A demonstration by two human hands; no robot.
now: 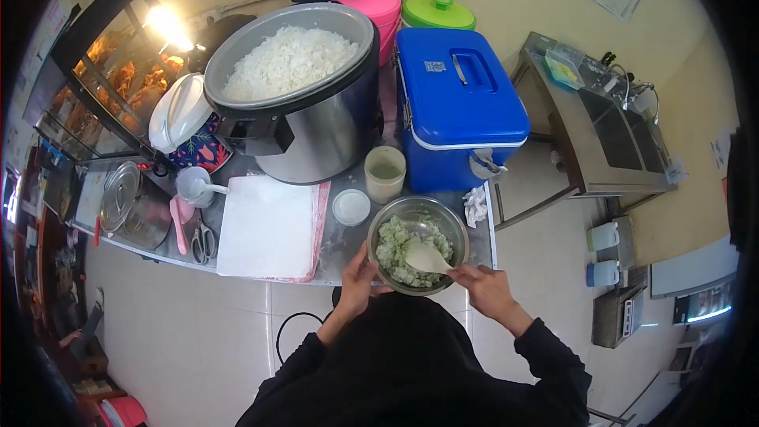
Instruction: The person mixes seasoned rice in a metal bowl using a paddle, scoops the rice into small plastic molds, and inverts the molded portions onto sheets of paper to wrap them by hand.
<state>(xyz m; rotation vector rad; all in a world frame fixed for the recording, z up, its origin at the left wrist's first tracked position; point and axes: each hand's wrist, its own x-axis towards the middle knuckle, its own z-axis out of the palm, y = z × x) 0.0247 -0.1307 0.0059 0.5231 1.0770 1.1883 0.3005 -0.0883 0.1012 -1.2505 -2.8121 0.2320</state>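
Note:
A metal bowl [461, 231] at the table's front edge holds greenish rice [393, 249]. My left hand [358, 278] is closed on the bowl's left rim. My right hand [484, 289] grips the handle of a pale rice paddle [425, 257], whose blade rests on the rice. Behind the bowl stands an open beige container [385, 182] with something greenish inside. Its likely lid, a small white disc [351, 207], lies to the left. Further back, a large steel cooker [320, 142] with its lid raised is full of white rice [292, 61].
A blue cooler box [462, 95] stands behind the bowl, with crumpled tissue [475, 207] before it. White paper sheets [267, 225], scissors [204, 243], a pink spoon [179, 225] and a glass pot [134, 209] lie left. A steel sink [613, 130] stands right. A person's leg [91, 320] shows far left.

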